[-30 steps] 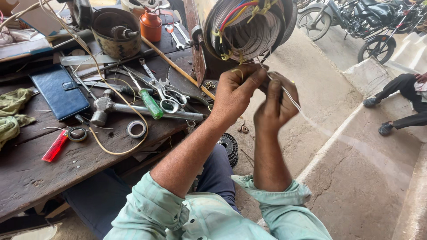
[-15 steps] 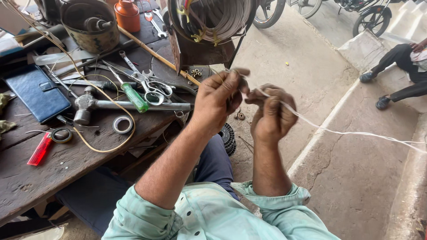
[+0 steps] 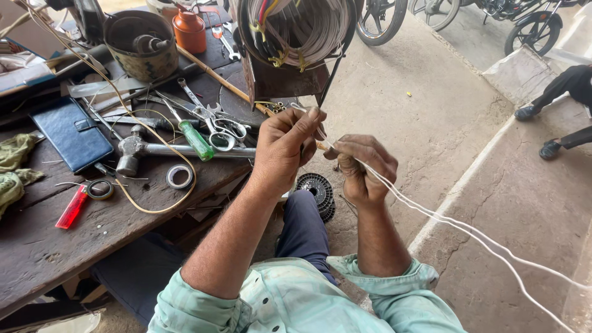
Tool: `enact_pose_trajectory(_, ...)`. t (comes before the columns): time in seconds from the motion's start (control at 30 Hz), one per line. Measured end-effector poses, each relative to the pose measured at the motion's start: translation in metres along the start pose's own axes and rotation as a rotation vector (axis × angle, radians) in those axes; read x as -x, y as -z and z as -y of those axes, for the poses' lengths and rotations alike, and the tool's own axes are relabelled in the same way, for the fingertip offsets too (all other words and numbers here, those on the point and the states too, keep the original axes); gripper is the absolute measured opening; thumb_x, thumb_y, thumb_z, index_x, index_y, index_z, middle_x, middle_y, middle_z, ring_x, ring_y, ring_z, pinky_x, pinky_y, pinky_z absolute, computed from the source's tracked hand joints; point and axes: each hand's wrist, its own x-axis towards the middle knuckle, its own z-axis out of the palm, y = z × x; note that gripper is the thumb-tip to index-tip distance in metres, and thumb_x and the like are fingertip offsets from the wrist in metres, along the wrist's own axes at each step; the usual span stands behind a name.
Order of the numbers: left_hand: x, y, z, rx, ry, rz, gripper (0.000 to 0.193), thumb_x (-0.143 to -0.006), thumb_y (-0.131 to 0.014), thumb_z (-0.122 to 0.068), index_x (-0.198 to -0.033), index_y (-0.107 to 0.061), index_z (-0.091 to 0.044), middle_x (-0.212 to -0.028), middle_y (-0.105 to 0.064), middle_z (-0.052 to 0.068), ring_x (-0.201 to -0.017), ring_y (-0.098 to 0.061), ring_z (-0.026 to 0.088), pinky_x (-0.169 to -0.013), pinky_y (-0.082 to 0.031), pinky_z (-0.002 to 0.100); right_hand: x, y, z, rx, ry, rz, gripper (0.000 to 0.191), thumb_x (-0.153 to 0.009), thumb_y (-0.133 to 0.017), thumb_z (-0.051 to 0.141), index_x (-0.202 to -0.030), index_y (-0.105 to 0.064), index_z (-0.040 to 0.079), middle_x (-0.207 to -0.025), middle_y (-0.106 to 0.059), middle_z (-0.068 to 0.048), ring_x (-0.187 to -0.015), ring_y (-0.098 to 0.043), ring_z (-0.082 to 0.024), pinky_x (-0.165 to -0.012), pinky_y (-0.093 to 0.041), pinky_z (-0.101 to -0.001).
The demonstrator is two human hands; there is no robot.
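Note:
My left hand (image 3: 285,151) pinches the end of thin white cords (image 3: 456,225) just below a large wound coil of wires (image 3: 296,28) mounted at the workbench edge. Close beside it, my right hand (image 3: 362,166) is closed around the same cords, which trail away to the lower right over the concrete floor. Both hands are held in the air over my knee, in front of the bench.
The dark wooden workbench (image 3: 37,246) on the left carries a hammer (image 3: 142,149), scissors (image 3: 225,126), a green-handled screwdriver (image 3: 194,139), a tape roll (image 3: 179,177), a red lighter (image 3: 71,208), a blue wallet (image 3: 74,135) and a metal pot (image 3: 142,46). Another person's legs (image 3: 564,105) and parked motorcycles (image 3: 431,15) are at the far right.
My hands have come down and away from the coil, and the white cords have been drawn out to the lower right. The view has tilted lower.

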Motion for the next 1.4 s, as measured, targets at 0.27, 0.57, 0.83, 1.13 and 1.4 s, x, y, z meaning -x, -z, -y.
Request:
enact_pose_trajectory(0.27, 0.005, -0.012, 0.0, -0.844, -0.595, -0.088, 0.022, -0.105, -0.069, -0.021, -0.101, -0.071, 0.0, -0.076, -0.07, 0.001, -0.063, -0.067, 0.006, -0.054, -0.051, 0.022, -0.001, 0.001, 0.008, 0.139, -0.008, -0.023, 0.009, -0.103, -0.069, 0.006, -0.11, -0.069, 0.001, -0.097, -0.072, -0.014, -0.085, -0.077, -0.019, -0.07, -0.067, -0.0293)
enact_pose_trajectory(0.57, -0.008, -0.021, -0.012, -0.924, -0.595, -0.123, 0.025, -0.103, -0.072, -0.024, -0.109, -0.071, 0.0, -0.078, -0.069, 0.004, -0.062, -0.061, 0.009, -0.052, -0.047, 0.024, 0.005, 0.011, -0.014, 0.201, 0.001, -0.12, 0.01, -0.105, -0.065, 0.009, -0.106, -0.069, -0.001, -0.094, -0.071, -0.012, -0.081, -0.075, -0.017, -0.067, -0.063, -0.0282)
enact_pose_trajectory(0.83, -0.054, -0.049, -0.029, -1.712, -1.137, -0.297, 0.039, -0.1, -0.079, -0.043, -0.105, -0.064, -0.007, -0.088, -0.073, 0.006, -0.067, -0.071, 0.016, -0.053, -0.055, 0.028, 0.0, -0.002, -0.027, 0.085, -0.055, -0.271, 0.011, -0.115, -0.051, 0.009, -0.115, -0.06, 0.003, -0.11, -0.069, -0.015, -0.096, -0.073, -0.024, -0.081, -0.063, -0.0305)
enact_pose_trajectory(1.13, -0.034, -0.062, -0.052, -1.463, -1.058, -0.025, 0.007, -0.103, -0.074, -0.008, -0.108, -0.074, -0.004, -0.102, -0.07, 0.011, -0.085, -0.074, 0.023, -0.07, -0.061, 0.035, -0.025, -0.01, -0.032, -0.477, -0.342, -0.19, 0.035, -0.115, -0.044, 0.006, -0.148, -0.056, 0.003, -0.078, -0.06, -0.001, -0.062, -0.057, -0.008, -0.058, -0.051, -0.0231)
enact_pose_trajectory(1.4, -0.021, -0.055, -0.054, -1.456, -0.976, 0.136, 0.011, -0.104, -0.074, -0.001, -0.115, -0.072, -0.003, -0.104, -0.071, 0.011, -0.093, -0.075, 0.025, -0.078, -0.06, 0.033, -0.038, -0.031, -0.034, -0.686, -0.517, -0.18, 0.044, -0.115, -0.044, 0.005, -0.159, -0.043, 0.005, -0.082, -0.056, 0.004, -0.063, -0.045, -0.001, -0.055, -0.041, -0.0198)
